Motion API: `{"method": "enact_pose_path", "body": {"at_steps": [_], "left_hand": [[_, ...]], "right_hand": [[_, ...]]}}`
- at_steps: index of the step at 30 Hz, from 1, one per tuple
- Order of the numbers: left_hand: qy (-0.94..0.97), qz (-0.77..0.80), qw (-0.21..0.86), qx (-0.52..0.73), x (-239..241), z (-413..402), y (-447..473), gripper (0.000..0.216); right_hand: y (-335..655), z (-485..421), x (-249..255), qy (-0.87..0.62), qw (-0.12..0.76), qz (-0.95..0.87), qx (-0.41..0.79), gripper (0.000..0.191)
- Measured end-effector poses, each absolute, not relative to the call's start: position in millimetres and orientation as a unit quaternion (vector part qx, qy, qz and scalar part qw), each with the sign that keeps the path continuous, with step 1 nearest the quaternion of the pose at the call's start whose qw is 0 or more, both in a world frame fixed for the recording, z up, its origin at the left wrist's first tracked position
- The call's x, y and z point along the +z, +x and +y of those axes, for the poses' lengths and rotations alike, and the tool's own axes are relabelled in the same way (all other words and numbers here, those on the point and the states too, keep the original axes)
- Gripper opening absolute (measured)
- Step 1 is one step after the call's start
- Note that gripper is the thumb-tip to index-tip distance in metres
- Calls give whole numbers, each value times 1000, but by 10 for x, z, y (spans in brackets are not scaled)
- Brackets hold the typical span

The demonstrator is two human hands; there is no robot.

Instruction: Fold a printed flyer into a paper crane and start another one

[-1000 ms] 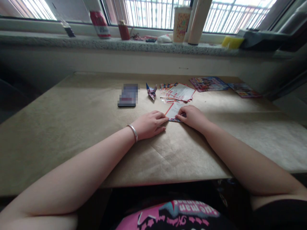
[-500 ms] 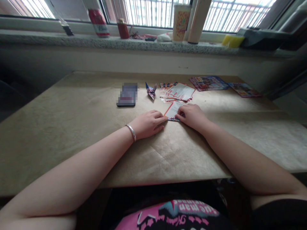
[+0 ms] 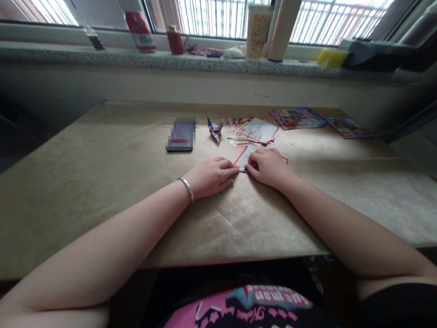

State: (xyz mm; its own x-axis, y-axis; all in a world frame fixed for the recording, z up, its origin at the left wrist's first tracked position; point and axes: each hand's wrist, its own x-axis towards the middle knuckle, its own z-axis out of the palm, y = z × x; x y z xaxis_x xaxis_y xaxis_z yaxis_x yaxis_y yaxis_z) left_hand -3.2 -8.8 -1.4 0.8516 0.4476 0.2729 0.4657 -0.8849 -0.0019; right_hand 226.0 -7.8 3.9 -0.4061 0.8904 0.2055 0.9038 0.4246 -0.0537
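Observation:
A sheet of printed paper (image 3: 243, 157), white with a red-orange border, lies on the table with a narrow folded strip along its near edge. My left hand (image 3: 215, 175), a silver bangle at its wrist, rests with fingers stretched out, fingertips on the paper's left corner. The fingers of my right hand (image 3: 268, 166) are curled and pinched at the near folded edge, close to the left fingertips. That hand hides much of the paper; a red-edged corner shows beyond it. Just behind lies a fanned pile of similar paper sheets (image 3: 261, 130).
A folded paper crane (image 3: 215, 130) and a pixelated phone-like object (image 3: 181, 135) lie to the left on the table (image 3: 102, 182). Colourful printed sheets (image 3: 298, 118) lie at the back right. The windowsill (image 3: 205, 64) holds a can (image 3: 140, 32), a cup (image 3: 258, 34) and a yellow block (image 3: 332, 58).
My right hand has slid left along the paper's near edge, closer to my left fingertips, uncovering the paper's right corner. The left hand stays in place.

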Motion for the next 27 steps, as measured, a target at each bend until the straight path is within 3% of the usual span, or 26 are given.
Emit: {"method": "enact_pose_path", "body": {"at_steps": [8,27], "left_hand": [[-959,-248,39,-132,-6,-98,-32,36],[-956,-261,52,-119,29,-74,-116,33]], "right_hand": [[2296,-15,42,-556,120,-822,36,21],[2344,5,30,-556,107,-824,32,23]]}}
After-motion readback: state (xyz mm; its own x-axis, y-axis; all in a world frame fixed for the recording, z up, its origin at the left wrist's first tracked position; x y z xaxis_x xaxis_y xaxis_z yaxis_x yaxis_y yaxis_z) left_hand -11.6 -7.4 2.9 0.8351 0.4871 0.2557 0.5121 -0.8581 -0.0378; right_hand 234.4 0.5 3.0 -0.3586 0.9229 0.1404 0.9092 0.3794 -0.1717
